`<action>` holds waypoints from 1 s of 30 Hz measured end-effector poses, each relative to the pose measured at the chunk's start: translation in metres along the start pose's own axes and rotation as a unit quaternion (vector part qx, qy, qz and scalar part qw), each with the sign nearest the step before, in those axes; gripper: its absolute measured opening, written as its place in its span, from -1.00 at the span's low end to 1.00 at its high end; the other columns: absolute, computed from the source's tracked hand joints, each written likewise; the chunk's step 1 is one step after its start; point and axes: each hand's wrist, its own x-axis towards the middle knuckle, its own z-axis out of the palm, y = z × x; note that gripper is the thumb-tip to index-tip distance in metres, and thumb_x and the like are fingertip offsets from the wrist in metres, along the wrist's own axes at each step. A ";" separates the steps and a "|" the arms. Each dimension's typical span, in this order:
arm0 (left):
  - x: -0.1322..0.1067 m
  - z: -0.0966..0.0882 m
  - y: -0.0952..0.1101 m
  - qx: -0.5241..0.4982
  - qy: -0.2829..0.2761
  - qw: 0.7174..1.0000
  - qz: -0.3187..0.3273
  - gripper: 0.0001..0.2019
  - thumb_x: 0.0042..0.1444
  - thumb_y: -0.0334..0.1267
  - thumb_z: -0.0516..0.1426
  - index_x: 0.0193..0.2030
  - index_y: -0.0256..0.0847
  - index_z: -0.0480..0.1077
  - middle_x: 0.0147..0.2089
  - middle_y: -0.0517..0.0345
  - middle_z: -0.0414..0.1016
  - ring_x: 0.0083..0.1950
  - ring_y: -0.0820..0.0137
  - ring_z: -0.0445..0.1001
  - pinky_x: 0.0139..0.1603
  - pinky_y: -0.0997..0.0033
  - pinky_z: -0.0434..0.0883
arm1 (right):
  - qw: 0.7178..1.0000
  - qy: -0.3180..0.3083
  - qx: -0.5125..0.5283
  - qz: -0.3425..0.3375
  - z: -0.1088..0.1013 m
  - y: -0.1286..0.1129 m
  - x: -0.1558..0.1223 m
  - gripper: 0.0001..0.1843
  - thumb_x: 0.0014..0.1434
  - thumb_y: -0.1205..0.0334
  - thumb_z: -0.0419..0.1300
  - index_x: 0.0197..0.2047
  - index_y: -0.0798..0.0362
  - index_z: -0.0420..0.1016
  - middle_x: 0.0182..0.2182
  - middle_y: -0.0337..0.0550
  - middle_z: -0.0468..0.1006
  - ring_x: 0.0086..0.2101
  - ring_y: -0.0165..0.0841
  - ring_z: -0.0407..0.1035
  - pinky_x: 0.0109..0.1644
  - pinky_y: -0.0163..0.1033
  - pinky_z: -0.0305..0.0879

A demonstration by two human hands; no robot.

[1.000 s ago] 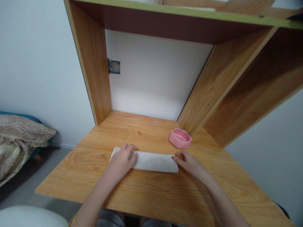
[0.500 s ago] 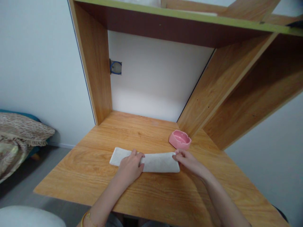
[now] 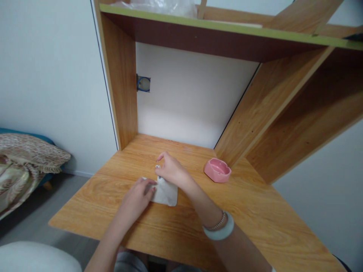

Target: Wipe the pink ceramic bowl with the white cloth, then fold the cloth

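A white cloth (image 3: 165, 193), doubled over into a short piece, lies on the wooden desk in front of me. My left hand (image 3: 138, 194) is at its left end, thumb and fingers against the fabric and holding it down. At the cloth's upper edge, my right hand (image 3: 171, 170) pinches a raised, bunched bit of it between the fingers; the index finger is bent above. Part of the cloth is hidden behind both hands.
A pink faceted bowl (image 3: 217, 170) stands on the desk (image 3: 249, 219) to the right, near a slanted wooden panel (image 3: 241, 124). Overhead runs a shelf (image 3: 198, 36) with clear plastic on it. A cut-out socket box (image 3: 143, 84) shows in the back wall.
My right hand has carried the cloth's right end over to the left, so the long strip is now folded short. My left hand has shifted slightly left.
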 end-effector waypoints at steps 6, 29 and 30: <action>-0.003 -0.025 -0.047 0.018 0.028 0.993 -0.111 -0.72 0.03 -0.21 -0.03 -0.23 -0.26 0.42 -0.27 0.00 0.44 -0.21 0.23 0.41 -0.21 0.32 0.30 | 0.991 -0.042 -0.123 -0.001 0.032 -0.029 0.011 -0.62 -0.04 0.26 0.12 -0.09 0.06 0.24 -0.25 -0.06 0.51 -0.23 -0.25 0.39 -0.31 -0.27 0.17; -0.008 -0.027 -0.053 -0.022 -0.006 0.996 -0.090 -0.65 -0.03 -0.05 -0.01 -0.23 -0.20 0.43 -0.37 0.09 0.40 -0.33 0.27 0.38 -0.29 0.34 0.28 | 0.984 -0.134 0.023 0.114 0.003 0.078 -0.039 -0.52 0.14 -0.04 -0.05 -0.63 0.10 0.37 -0.80 -0.31 0.27 -0.69 -0.51 0.16 -0.56 -0.39 -0.01; -0.008 -0.026 -0.056 -0.014 -0.013 0.995 -0.096 -0.66 -0.03 -0.05 0.00 -0.21 -0.19 0.42 -0.35 0.09 0.41 -0.32 0.27 0.38 -0.28 0.34 0.28 | 0.982 -0.148 0.060 0.105 0.010 0.080 -0.043 -0.53 0.13 -0.02 -0.03 -0.66 0.09 0.33 -0.81 -0.33 0.26 -0.69 -0.52 0.13 -0.57 -0.40 -0.01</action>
